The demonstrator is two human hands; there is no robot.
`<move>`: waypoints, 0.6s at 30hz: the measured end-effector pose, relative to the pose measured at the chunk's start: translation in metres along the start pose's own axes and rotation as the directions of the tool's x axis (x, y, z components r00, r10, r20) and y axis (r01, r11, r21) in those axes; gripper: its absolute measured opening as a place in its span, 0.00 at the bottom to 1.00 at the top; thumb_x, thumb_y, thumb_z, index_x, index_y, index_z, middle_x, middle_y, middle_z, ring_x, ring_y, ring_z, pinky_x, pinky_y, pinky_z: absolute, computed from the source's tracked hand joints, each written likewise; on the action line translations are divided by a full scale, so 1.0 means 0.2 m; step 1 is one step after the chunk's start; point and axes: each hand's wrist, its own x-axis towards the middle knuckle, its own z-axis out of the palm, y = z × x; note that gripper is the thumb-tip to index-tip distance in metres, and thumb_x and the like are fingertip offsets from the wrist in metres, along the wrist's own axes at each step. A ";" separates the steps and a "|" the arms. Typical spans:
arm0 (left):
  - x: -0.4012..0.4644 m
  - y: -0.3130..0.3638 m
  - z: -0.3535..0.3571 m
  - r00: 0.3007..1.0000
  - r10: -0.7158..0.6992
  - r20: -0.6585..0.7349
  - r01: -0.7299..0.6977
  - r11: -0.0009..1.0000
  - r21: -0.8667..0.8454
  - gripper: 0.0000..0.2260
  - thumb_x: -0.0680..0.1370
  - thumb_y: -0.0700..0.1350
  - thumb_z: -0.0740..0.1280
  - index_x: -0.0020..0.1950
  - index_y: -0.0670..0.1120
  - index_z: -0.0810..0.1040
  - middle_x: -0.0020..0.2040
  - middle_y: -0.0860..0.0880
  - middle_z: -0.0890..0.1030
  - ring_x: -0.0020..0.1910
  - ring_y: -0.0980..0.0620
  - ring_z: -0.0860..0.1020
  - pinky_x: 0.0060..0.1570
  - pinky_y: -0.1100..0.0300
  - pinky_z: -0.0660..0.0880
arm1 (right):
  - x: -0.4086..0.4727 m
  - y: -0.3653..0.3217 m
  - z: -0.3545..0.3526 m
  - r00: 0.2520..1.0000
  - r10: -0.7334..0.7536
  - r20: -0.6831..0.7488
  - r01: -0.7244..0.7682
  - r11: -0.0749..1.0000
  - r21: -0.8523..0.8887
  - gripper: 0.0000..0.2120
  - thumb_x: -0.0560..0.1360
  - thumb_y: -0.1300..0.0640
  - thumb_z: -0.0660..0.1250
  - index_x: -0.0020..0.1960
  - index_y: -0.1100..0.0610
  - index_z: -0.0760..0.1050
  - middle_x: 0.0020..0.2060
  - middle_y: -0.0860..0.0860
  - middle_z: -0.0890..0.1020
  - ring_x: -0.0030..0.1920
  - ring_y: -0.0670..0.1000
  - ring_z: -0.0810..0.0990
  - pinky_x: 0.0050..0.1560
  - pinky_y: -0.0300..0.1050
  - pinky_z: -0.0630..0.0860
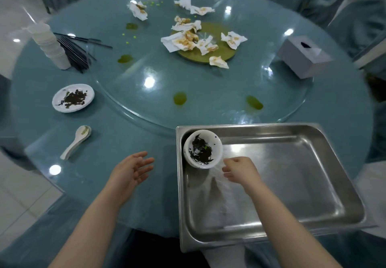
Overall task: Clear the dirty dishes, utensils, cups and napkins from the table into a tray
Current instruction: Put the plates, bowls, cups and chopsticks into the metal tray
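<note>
Wide view over the round teal glass-topped table (129,184), with its glass turntable (208,83) in the middle, and the clearing job looks barely begun. The rectangular stainless steel tray (313,184) sits at the near edge on the right, overhanging the table a little, and it holds just one thing so far: a small white bowl (202,148) in its far left corner, smeared inside with dark leafy scraps.

The right hand (240,170) sits over the tray just beside that bowl, fingers bent and close to its rim; whether they touch it I cannot tell, but they hold nothing I can see. My read: the bowl is set down, the step is a release. The left hand (131,170) hovers over the table left of the tray, fingers spread and relaxed, nothing in it.

What comes next? Closest pickings lie to the left: the white ceramic soup spoon (76,142), then the white round plate (73,98) carrying more dark scraps. That plate wants a level lift or the leftovers slide off.

Further out, a stack of white cups (52,46) stands beside a bundle of black chopsticks (77,52). The crumpled, sauce-stained white napkins (188,39) are scattered across the turntable, several on its green centre disc (208,54), a long reach. The grey tissue box (302,56) sits far right. Green spills dot the glass
</note>
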 end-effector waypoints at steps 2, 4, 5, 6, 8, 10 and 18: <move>0.00 -0.01 0.02 1.000 0.003 0.014 -0.003 1.000 -0.002 0.11 0.80 0.40 0.55 0.58 0.45 0.74 0.49 0.46 0.81 0.44 0.50 0.79 0.45 0.58 0.72 | -0.04 -0.02 -0.04 0.996 0.041 0.080 -0.054 0.986 0.159 0.09 0.74 0.57 0.67 0.48 0.62 0.79 0.38 0.57 0.85 0.36 0.53 0.84 0.40 0.46 0.81; -0.01 -0.01 0.02 1.000 0.002 0.024 -0.002 1.000 -0.003 0.11 0.80 0.40 0.55 0.58 0.45 0.74 0.49 0.46 0.81 0.44 0.51 0.79 0.45 0.58 0.73 | -0.10 -0.05 -0.05 0.985 0.049 0.167 -0.093 0.959 0.267 0.07 0.75 0.58 0.67 0.48 0.62 0.79 0.39 0.58 0.85 0.39 0.55 0.85 0.40 0.44 0.82; -0.01 -0.01 0.01 1.000 0.001 0.030 -0.001 1.000 -0.004 0.11 0.80 0.39 0.55 0.58 0.45 0.74 0.49 0.46 0.82 0.44 0.51 0.79 0.45 0.58 0.73 | -0.12 -0.07 -0.04 0.980 0.038 0.193 -0.095 0.951 0.295 0.07 0.76 0.58 0.66 0.49 0.62 0.78 0.40 0.58 0.85 0.40 0.56 0.85 0.41 0.45 0.82; -0.02 -0.01 0.01 0.999 -0.007 0.037 0.007 1.000 0.000 0.12 0.80 0.39 0.55 0.59 0.45 0.74 0.49 0.46 0.82 0.44 0.51 0.79 0.45 0.58 0.73 | -0.15 -0.08 -0.04 0.978 0.027 0.208 -0.091 0.948 0.306 0.07 0.76 0.59 0.66 0.49 0.62 0.78 0.41 0.59 0.85 0.41 0.56 0.85 0.43 0.45 0.82; -0.02 0.03 -0.03 0.999 -0.001 0.046 0.001 1.000 0.009 0.12 0.79 0.38 0.55 0.59 0.45 0.75 0.50 0.46 0.82 0.45 0.51 0.79 0.45 0.59 0.73 | -0.18 -0.13 0.02 0.978 -0.005 0.210 -0.061 0.951 0.302 0.06 0.77 0.59 0.65 0.50 0.60 0.79 0.42 0.58 0.85 0.41 0.55 0.83 0.45 0.45 0.80; -0.01 0.08 -0.09 0.999 0.015 0.037 -0.015 1.000 0.000 0.13 0.79 0.37 0.56 0.59 0.45 0.75 0.50 0.46 0.82 0.44 0.51 0.80 0.45 0.59 0.73 | -0.19 -0.18 0.09 0.976 -0.034 0.216 -0.027 0.961 0.275 0.07 0.78 0.59 0.63 0.50 0.59 0.79 0.44 0.57 0.84 0.41 0.53 0.82 0.47 0.45 0.78; -0.01 0.29 -0.58 0.997 0.062 -0.040 -0.066 0.993 -0.100 0.11 0.80 0.38 0.56 0.54 0.48 0.76 0.49 0.47 0.83 0.45 0.51 0.79 0.46 0.59 0.73 | -0.24 -0.48 0.61 0.947 -0.092 0.307 0.048 0.988 0.147 0.06 0.79 0.60 0.61 0.50 0.57 0.77 0.40 0.52 0.83 0.35 0.48 0.80 0.37 0.38 0.75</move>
